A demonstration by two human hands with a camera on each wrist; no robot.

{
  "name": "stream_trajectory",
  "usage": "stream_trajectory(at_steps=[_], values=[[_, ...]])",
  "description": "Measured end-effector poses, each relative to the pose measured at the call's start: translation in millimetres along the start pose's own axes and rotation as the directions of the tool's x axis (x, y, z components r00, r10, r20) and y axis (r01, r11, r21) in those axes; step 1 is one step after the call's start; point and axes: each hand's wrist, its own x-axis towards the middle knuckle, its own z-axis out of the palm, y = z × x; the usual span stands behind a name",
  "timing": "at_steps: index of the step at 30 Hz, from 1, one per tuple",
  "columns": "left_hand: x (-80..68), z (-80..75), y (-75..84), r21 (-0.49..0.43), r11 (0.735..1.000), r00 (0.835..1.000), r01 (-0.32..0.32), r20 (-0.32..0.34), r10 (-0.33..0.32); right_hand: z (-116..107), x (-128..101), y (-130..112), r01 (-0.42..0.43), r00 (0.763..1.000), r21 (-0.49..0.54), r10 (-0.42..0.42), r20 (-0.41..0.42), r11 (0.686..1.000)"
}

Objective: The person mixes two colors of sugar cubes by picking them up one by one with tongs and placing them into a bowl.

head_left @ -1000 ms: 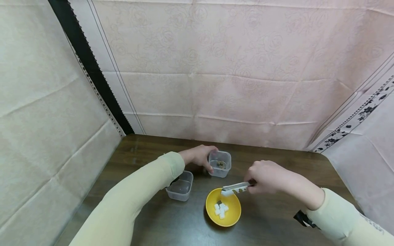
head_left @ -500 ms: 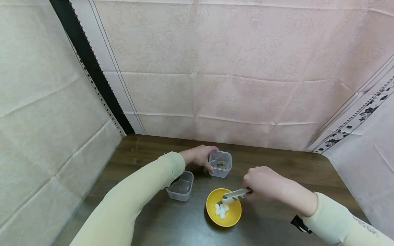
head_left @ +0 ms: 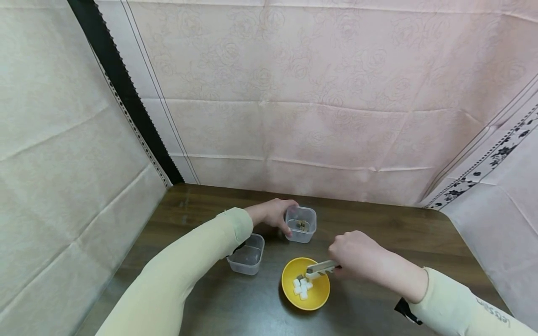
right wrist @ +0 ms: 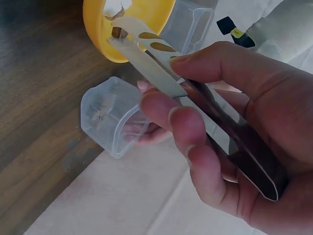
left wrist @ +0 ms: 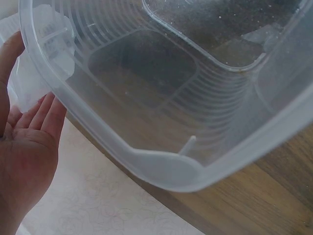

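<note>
My left hand (head_left: 275, 215) grips the left side of a clear plastic container (head_left: 308, 234) near the table's far edge. Small brown pieces lie in its bottom. My right hand (head_left: 357, 254) holds a pair of tongs (right wrist: 151, 69) with pale, leaf-patterned arms and a metal handle, thumb on one side and fingers on the other. The tongs' tips reach into a yellow bowl (head_left: 290, 298), one to each side of a small brown cube (right wrist: 119, 32). Several white cubes (head_left: 303, 295) lie beside it in the bowl.
A second clear container (head_left: 245, 268) stands left of the bowl, partly under my left forearm; it fills much of the left wrist view. The brown wooden table (head_left: 235, 312) ends at a pale patterned cloth (head_left: 319, 140) hanging behind it.
My right hand has moved slightly left and toward me, lowering the tongs' tips from the bowl's rim to the cubes inside. The left hand and its container have stayed put.
</note>
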Motion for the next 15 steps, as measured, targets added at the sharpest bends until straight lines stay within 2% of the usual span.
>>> stream_trajectory(at_steps=[4, 8, 11, 15], values=[[0.0, 0.3, -0.5, 0.008, 1.000, 1.000, 0.001, 0.000, -0.001, 0.0, -0.2, -1.5, -0.011, 1.000, -0.012, 0.012, 0.008, 1.000], [-1.4, -0.7, 0.6, -0.024, 1.000, 1.000, 0.001, 0.006, -0.001, -1.9, -1.5, -0.8, -0.018, 1.000, 0.000, 0.018, 0.013, 1.000], [-2.2, -1.4, 1.3, -0.043, 0.999, 1.000, -0.004, 0.011, 0.004, -7.4, -3.7, 1.9, -0.024, 1.000, 0.056, 0.024, 0.017, 0.998], [-1.4, -1.4, 0.7, -0.036, 0.999, 1.000, -0.003, 0.009, 0.003, -16.4, -6.4, 9.7, -0.019, 0.999, 0.121, 0.022, -0.024, 0.992]])
